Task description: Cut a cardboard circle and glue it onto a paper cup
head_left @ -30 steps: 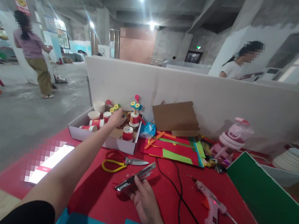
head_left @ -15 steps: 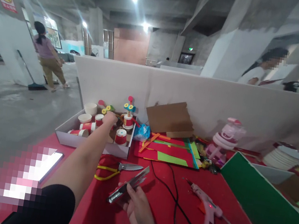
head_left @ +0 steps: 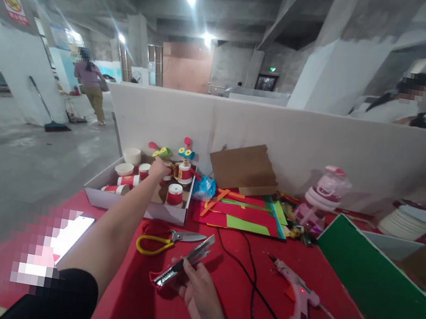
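My left hand (head_left: 160, 167) reaches into a shallow white box (head_left: 134, 206), its fingers closed at a paper-cup figure with a green, yellow-eyed head (head_left: 162, 153). The hand partly hides that figure, which leans left. Just right of it stands another paper-cup figure (head_left: 184, 171) with a blue head and spring arms. In front is a red-and-white paper cup (head_left: 175, 195). Closer to me, my right hand (head_left: 197, 290) grips a long silver-and-black tool (head_left: 181, 264), tilted above the red table; its exact kind is unclear. Yellow-handled scissors (head_left: 156, 244) lie beyond it.
A pink glue gun (head_left: 298, 296) lies right, its light on, with black cables (head_left: 253, 280) nearby. Coloured paper sheets (head_left: 244, 214), cardboard (head_left: 244, 167), a pink bottle (head_left: 323, 197) and a green panel (head_left: 370, 294) stand further back. A phone (head_left: 73, 237) lies left. Two people are beyond the partition.
The green-headed figure has shifted slightly right and up at my left hand. My right hand keeps its hold on the tool. The person at the left has walked further away.
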Motion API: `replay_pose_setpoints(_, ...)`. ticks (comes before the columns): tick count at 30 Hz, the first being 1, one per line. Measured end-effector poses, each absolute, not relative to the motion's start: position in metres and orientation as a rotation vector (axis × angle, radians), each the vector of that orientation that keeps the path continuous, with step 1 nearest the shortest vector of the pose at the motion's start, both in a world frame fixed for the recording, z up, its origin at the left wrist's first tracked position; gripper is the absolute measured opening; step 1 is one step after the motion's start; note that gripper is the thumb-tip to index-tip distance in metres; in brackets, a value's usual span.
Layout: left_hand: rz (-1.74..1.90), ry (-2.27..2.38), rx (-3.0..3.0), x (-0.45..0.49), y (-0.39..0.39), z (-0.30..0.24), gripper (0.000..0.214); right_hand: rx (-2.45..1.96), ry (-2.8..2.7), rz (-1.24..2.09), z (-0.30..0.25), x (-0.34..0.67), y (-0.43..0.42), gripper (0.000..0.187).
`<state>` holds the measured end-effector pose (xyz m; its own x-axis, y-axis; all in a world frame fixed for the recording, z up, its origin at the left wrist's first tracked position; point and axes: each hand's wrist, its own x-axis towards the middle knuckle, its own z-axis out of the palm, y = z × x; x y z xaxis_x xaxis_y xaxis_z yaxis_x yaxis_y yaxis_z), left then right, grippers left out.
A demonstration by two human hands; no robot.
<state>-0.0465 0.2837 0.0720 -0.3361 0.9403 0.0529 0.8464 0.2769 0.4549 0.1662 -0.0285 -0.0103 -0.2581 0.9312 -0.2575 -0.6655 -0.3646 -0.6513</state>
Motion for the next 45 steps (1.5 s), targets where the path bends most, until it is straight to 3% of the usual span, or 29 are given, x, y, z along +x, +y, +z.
replay_pose_setpoints(7,0.607,2.307,1.733,-0.039,0.288,0.071,0.066,-0.777,-0.500,1.830,-0.015,0.166,-0.027,0.045)
replay_pose_setpoints(18,0.520,2.301,1.903,-0.049,0.276,0.084,0.024,-0.746,-0.516,1.831,-0.010,0.167,-0.029,0.046)
replay_pose_setpoints(33,0.565,2.217,1.996,-0.088,0.249,0.102,0.048,-0.748,-0.536,1.831,-0.011,0.166,-0.029,0.048)
replay_pose_setpoints(45,0.771,2.304,1.585,-0.064,0.270,0.069,0.057,-0.770,-0.527,1.831,-0.018,0.166,-0.027,0.050)
